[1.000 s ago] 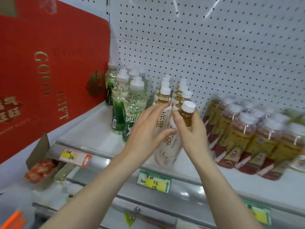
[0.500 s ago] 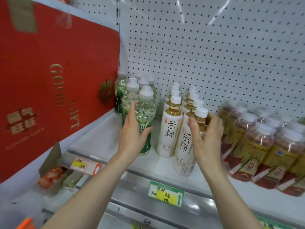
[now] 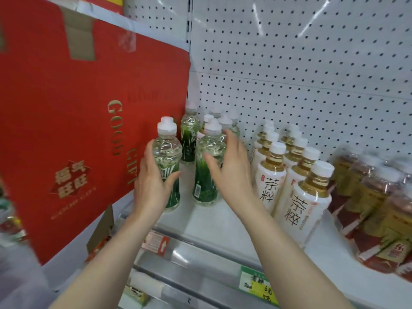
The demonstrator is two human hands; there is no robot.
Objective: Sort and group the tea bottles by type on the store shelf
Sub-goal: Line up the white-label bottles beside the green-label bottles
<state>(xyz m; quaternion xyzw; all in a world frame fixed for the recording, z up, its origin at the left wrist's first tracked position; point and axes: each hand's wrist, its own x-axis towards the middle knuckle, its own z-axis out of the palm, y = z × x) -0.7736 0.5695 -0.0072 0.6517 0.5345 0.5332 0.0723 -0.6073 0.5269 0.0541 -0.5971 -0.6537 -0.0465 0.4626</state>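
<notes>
My left hand (image 3: 153,184) grips a clear green-labelled bottle (image 3: 167,152) with a white cap, standing at the shelf's front left. Beside it my right hand (image 3: 231,172) is open, fingers spread, right in front of a second green-labelled bottle (image 3: 206,175). More green-labelled bottles (image 3: 189,134) stand behind, near the pegboard. To the right, white-labelled amber tea bottles (image 3: 301,197) stand in two rows. Further right, red-and-gold-labelled tea bottles (image 3: 374,197) are grouped.
A big red gift box (image 3: 66,130) leans close at the left of the white shelf (image 3: 218,221). A white pegboard (image 3: 301,63) forms the back wall. Price tags (image 3: 256,284) run along the shelf's front rail.
My left hand has taken hold of the front green-labelled bottle and shifted it left. My right hand left the white-labelled bottle and moved left to the second green-labelled bottle.
</notes>
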